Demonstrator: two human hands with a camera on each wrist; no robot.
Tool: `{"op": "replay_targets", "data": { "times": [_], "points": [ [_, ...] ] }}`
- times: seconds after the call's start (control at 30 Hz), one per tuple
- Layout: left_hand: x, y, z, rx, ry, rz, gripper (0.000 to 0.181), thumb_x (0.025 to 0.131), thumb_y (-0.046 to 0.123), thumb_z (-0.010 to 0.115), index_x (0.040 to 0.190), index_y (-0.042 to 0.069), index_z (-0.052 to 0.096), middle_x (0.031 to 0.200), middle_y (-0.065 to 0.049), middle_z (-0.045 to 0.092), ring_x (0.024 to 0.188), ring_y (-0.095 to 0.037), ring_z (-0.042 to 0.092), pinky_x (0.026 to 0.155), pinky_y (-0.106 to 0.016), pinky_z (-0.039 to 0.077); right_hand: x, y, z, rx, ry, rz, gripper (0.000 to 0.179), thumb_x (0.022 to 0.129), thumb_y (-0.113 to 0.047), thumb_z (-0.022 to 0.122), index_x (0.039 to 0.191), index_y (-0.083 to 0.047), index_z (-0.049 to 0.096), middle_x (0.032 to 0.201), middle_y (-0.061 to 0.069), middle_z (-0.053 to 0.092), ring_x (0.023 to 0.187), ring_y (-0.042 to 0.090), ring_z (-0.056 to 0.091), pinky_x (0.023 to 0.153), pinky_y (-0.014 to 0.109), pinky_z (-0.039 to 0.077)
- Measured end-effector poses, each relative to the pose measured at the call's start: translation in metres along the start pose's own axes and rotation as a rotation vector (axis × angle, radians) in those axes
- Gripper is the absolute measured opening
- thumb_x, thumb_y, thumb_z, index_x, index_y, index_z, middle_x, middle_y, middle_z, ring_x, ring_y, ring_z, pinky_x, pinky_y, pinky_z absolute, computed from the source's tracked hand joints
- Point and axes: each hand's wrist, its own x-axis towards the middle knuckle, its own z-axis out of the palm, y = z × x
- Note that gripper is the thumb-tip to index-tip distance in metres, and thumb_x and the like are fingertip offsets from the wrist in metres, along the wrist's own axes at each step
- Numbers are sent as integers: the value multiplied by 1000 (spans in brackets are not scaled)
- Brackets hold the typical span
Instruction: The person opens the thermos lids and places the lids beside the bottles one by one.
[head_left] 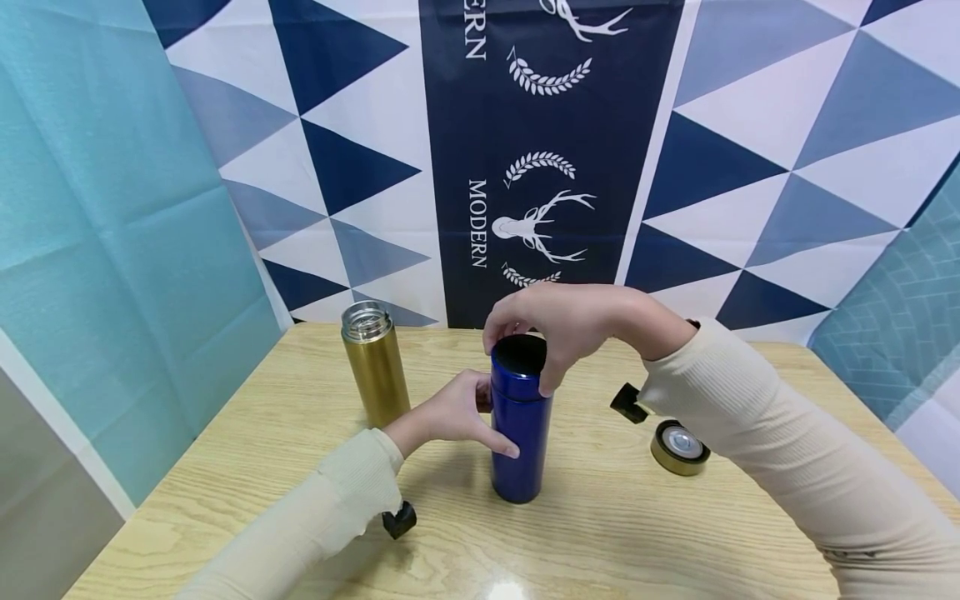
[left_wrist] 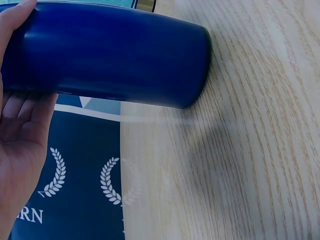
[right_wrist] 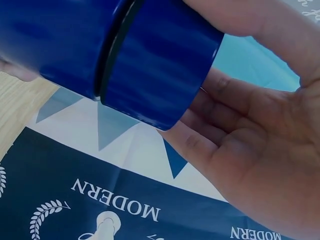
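A blue thermos bottle (head_left: pixel 519 446) is upright at the middle of the table (head_left: pixel 600 533). My left hand (head_left: pixel 459 410) holds its body from the left, thumb across the front. From above, my right hand (head_left: pixel 551 321) grips the blue lid (head_left: pixel 516 385) with thumb and fingers on opposite sides. A dark seam shows between lid and body in the right wrist view, where the lid (right_wrist: pixel 160 65) sits in line with the body. The lower body (left_wrist: pixel 125 55) and base fill the top of the left wrist view.
Behind my left forearm stands a gold thermos bottle (head_left: pixel 377 375) with its threaded mouth uncovered. A gold lid (head_left: pixel 679 447) lies at the right, inner side up, beside my right sleeve. Patterned cloth (head_left: pixel 360 167) hangs along the table's back edge.
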Motion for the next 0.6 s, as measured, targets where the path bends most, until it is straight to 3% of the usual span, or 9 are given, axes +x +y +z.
{"op": "replay_targets", "data": {
  "times": [0.4, 0.6],
  "points": [
    [2, 4, 4, 15, 5, 3, 53, 68, 5, 83, 117, 4, 62, 113, -15, 70, 92, -7, 68, 88, -25, 55, -5, 5, 3, -22, -6, -51, 60, 66, -5, 83, 119, -11, 56, 116, 1, 61, 107, 19, 56, 94, 39, 53],
    [2, 3, 5, 16, 22, -7, 50, 67, 5, 83, 113, 3, 64, 111, -15, 71, 91, -7, 68, 88, -28, 56, -8, 1, 7, -15, 96, -37, 66, 72, -26, 84, 128, -9, 56, 127, 6, 60, 119, 23, 55, 101, 45, 48]
  ]
}}
